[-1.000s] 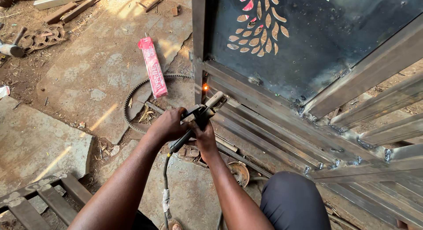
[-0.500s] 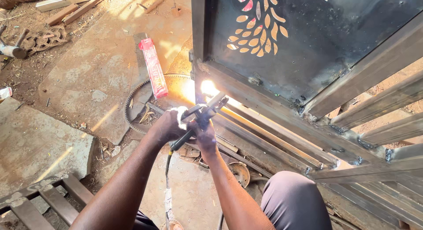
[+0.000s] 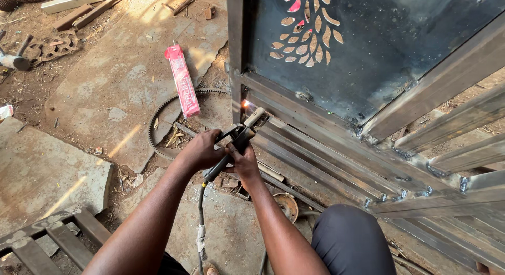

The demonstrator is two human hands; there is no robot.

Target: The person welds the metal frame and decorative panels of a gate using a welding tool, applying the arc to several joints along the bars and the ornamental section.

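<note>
Both my hands grip a black welding electrode holder [image 3: 234, 143] with a cable [image 3: 200, 222] trailing down from it. My left hand [image 3: 200, 150] wraps the handle from the left and my right hand [image 3: 245, 162] closes on it from the right. The holder's tip [image 3: 255, 117] points at the lower left corner of a steel gate frame [image 3: 234, 59], where a small orange glow [image 3: 245, 103] shows at the joint. The gate has a dark sheet panel [image 3: 379, 54] with leaf-shaped cut-outs [image 3: 305, 27].
A pink packet of welding rods [image 3: 182, 80] lies on the concrete slab [image 3: 105, 91] beside a large toothed ring [image 3: 158, 122]. Steel tube bars [image 3: 452, 122] run to the right. Scrap metal [image 3: 50, 46] lies far left, a metal grate [image 3: 47, 238] at lower left, my knee [image 3: 352, 243] below.
A bright welding arc flared at the gate's corner half a second ago; it has now died to a small glow. My hands have stayed on the holder in nearly the same place.
</note>
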